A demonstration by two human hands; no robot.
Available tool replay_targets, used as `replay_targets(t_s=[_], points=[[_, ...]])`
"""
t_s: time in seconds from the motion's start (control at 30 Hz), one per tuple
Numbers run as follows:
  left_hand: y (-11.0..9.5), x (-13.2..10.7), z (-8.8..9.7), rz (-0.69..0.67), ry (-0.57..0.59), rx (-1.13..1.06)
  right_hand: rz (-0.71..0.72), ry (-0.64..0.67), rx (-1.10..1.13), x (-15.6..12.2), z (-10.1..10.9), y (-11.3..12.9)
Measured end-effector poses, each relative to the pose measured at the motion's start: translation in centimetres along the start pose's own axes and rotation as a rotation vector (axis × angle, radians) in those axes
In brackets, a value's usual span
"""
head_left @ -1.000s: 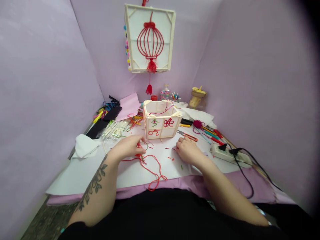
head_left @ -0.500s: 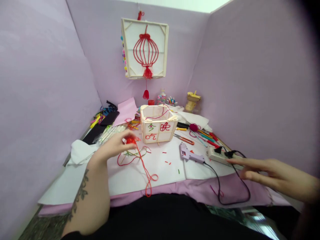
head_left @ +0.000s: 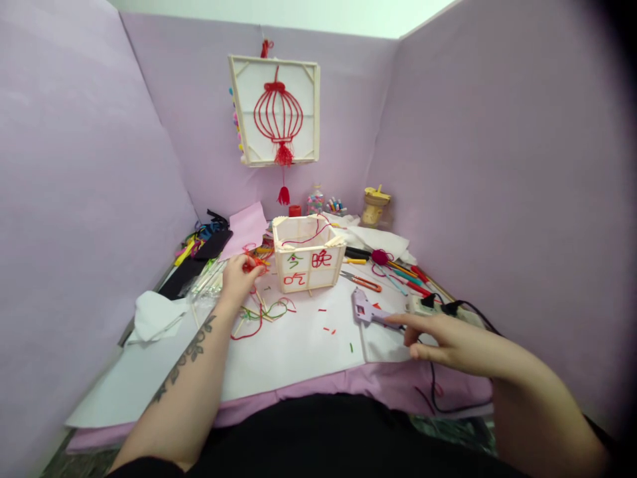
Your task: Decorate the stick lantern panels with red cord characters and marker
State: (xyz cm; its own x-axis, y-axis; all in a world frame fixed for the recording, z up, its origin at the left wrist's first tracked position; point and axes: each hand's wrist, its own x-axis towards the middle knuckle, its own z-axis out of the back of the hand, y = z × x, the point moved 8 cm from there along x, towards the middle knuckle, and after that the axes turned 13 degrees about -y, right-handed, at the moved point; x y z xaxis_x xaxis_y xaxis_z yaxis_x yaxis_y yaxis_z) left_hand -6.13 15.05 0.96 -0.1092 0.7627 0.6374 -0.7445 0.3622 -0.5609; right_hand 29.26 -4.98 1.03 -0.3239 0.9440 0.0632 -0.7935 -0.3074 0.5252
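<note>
My left hand (head_left: 237,277) is closed round a bunch of red yarn (head_left: 250,263), held just left of the stick-framed paper lantern box (head_left: 306,261) with red and green characters on its front. More red and green yarn (head_left: 263,313) lies on the white sheet below that hand. My right hand (head_left: 450,340) hovers with fingers stretched out, its fingertips close to the handle of the purple glue gun (head_left: 367,309), holding nothing.
A finished lantern (head_left: 276,109) hangs on the back wall. Scissors (head_left: 364,282), markers (head_left: 412,272), a dark red yarn ball (head_left: 381,256) and a power strip (head_left: 438,307) lie right of the box. Sticks, paper and tissue (head_left: 155,315) crowd the left. Purple partitions enclose the table.
My left hand gathered the red yarn and carried it up toward the box's left side. My right hand left the glue gun, swung out right, then came back toward it.
</note>
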Motion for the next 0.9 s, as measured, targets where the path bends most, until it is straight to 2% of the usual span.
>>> replay_targets(t_s=[0.1, 0.2, 0.27, 0.33, 0.43, 0.5, 0.53, 0.63, 0.73, 0.8, 0.83, 0.9], points=[[-0.6, -0.4, -1.0, -0.089, 0.138, 0.004, -0.007, -0.019, 0.002, -0.6, 0.0, -0.7], [-0.5, -0.4, -0.7, -0.114, 0.163, 0.002, -0.023, -0.049, -0.01, -0.8, 0.5, -1.1], [-0.2, -0.2, 0.3, -0.084, 0.105, 0.028, -0.06, -0.105, -0.048, -0.2, 1.8, -1.3], [0.2, 0.1, 1.6, -0.012, -0.009, 0.083, -0.138, -0.221, -0.146, 1.4, 4.1, -1.9], [-0.1, 0.2, 3.7, 0.028, -0.197, 0.164, -0.245, -0.395, -0.399, 5.7, 8.0, -3.5], [-1.1, 0.2, 4.5, -0.061, -0.283, 0.152, -0.263, -0.309, -0.526, 9.6, 8.4, -5.0], [-1.6, 0.1, 4.7, -0.11, -0.308, 0.131, -0.288, -0.207, -0.593, 11.5, 7.8, -6.2], [-2.1, -0.2, 5.0, -0.154, -0.334, 0.098, -0.317, -0.114, -0.646, 15.8, 6.1, -8.9], [-1.9, -0.4, 5.5, -0.141, -0.369, 0.1, -0.339, -0.082, -0.684, 17.6, 4.1, -10.9], [-1.7, -0.4, 5.8, -0.132, -0.391, 0.099, -0.334, -0.052, -0.689, 18.0, 3.5, -11.4], [-1.4, -0.3, 5.6, -0.122, -0.374, 0.11, -0.325, -0.038, -0.686, 18.1, 3.7, -11.4], [-0.8, -0.1, 4.3, -0.112, -0.225, 0.168, -0.298, -0.024, -0.673, 18.4, 5.2, -10.5]])
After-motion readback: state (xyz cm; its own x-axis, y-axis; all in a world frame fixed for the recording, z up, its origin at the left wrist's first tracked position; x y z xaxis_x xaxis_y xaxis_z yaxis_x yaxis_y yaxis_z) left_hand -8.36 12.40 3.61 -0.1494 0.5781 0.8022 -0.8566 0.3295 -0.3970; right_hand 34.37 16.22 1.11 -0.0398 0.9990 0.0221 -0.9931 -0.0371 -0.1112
